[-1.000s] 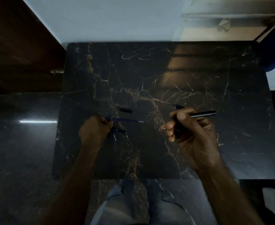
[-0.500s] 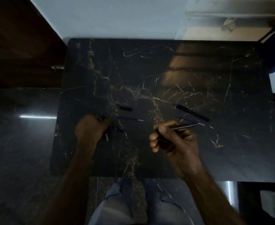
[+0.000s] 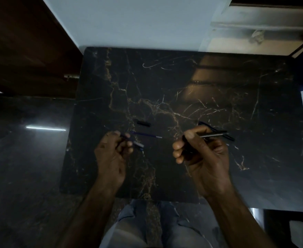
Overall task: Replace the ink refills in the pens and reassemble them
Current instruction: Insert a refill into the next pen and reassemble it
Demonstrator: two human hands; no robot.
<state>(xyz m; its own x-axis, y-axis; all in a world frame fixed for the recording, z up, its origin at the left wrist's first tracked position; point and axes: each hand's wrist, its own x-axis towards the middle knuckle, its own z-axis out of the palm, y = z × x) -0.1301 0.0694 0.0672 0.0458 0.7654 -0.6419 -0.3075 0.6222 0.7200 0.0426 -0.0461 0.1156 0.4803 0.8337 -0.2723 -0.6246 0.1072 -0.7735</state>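
Pen [image 3: 212, 135] pinched in right hand [image 3: 202, 156], fingers clamped on barrel, above table [image 3: 218, 176]. Left hand [image 3: 111, 154] fingers closed on small pen part [image 3: 138, 144]. Refill [image 3: 147, 135], cap [image 3: 143, 123] lie between hands.

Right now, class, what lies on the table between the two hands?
In the head view, a blue ink refill lies on the marble table between the left hand and right hand.

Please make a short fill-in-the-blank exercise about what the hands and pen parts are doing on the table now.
1. The right hand holds a pen barrel above the ____ table.
2. The blue refill lies ____ the two hands.
3. The black cap lies on the table, held by ____ hand.

Missing words: marble; between; neither
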